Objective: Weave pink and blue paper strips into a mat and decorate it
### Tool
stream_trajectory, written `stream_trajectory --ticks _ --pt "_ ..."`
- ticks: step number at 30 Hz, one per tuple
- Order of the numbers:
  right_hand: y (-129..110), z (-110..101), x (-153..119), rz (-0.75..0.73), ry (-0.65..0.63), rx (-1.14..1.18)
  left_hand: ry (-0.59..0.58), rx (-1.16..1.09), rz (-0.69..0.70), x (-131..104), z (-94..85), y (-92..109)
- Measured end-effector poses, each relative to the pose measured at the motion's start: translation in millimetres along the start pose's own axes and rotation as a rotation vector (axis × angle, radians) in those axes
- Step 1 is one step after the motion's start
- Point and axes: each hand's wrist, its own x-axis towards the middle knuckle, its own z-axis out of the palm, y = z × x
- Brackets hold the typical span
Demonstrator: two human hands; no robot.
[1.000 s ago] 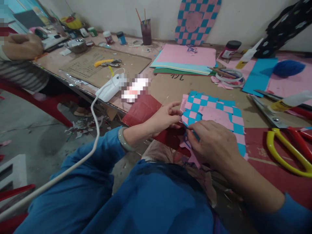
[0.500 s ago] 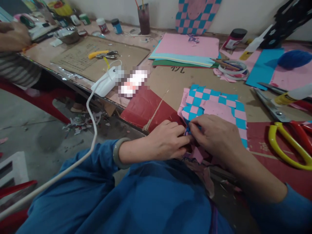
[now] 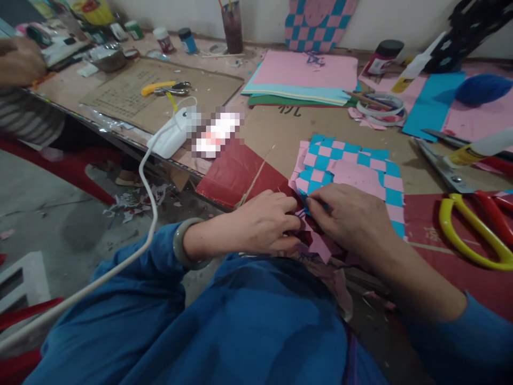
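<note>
A woven paper piece (image 3: 358, 155) in pink and blue checks lies at the table's near edge, a plain pink shape in its middle. My right hand (image 3: 348, 216) is closed in a pinch on its lower left corner, thumb and forefinger together. Just left of it, my left hand (image 3: 266, 222) has its fingers curled round a thin purple thread (image 3: 300, 212). This thread runs across the small gap to the paper corner; its ends are hidden. Pink paper scraps (image 3: 320, 247) lie beneath my hands.
Yellow-and-red scissors (image 3: 457, 182) and glue bottles lie at right. Behind are a stack of coloured paper (image 3: 308, 77), a tape roll (image 3: 380, 109) and blue yarn (image 3: 483, 88). A hole punch (image 3: 166, 88) and a white power strip (image 3: 176, 131) with cable lie left. Another person's hand (image 3: 20, 61) shows far left.
My left hand has moved a little left, away from my right hand, and the purple thread now shows between them. My right hand keeps its pinch. The view has shifted slightly.
</note>
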Motion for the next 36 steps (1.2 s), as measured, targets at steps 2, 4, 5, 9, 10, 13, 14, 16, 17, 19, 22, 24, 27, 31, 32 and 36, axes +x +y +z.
stream_trajectory --ticks 2,4,5,9,10,13,14,16,17,19,22,24,27,31,32,36 --pt "1 0 1 -0.005 -0.001 0.004 0.004 -0.002 0.021 -1 0.7 -1" --pt "1 0 1 -0.01 -0.002 0.012 0.011 0.022 0.04 -1 2.2 1" --pt "2 0 2 -0.009 0.001 0.013 0.016 0.036 0.047 -1 3.2 2" --pt "1 0 2 -0.019 0.007 0.016 0.035 0.074 0.088 2 9.2 10" --pt "1 0 2 -0.028 0.003 0.018 0.043 0.083 0.096 2 10.7 11" --pt "0 2 1 -0.049 -0.009 0.004 0.062 0.1 0.099 3 13.6 14" --pt "0 3 0 -0.06 -0.013 -0.001 0.066 0.096 0.098 2 13.9 14" --pt "1 5 -1 -0.097 -0.015 -0.002 0.074 0.078 0.097 1 14.2 14" --pt "2 5 -1 -0.114 -0.004 0.004 0.081 0.069 0.094 0 14.3 13" --pt "7 2 -5 -0.131 0.044 0.028 0.098 0.049 0.08 -1 15.0 13" --pt "15 -7 -19 -0.167 0.146 0.078 0.107 0.005 0.056 -4 17.5 11" --pt "18 -13 -33 -0.266 0.155 0.125 0.128 -0.038 0.032 -6 20.1 9" --pt "18 -13 -55 -0.406 0.114 0.148 0.201 -0.099 -0.011 -6 24.3 8" --pt "11 -1 -73 -0.378 0.179 0.071 0.317 -0.16 -0.053 -5 28.0 9" --pt "10 1 -74 -0.371 0.214 0.071 0.343 -0.171 -0.061 -5 28.7 10" --pt "12 7 -78 -0.374 0.327 0.164 0.439 -0.196 -0.082 -5 32.0 10"
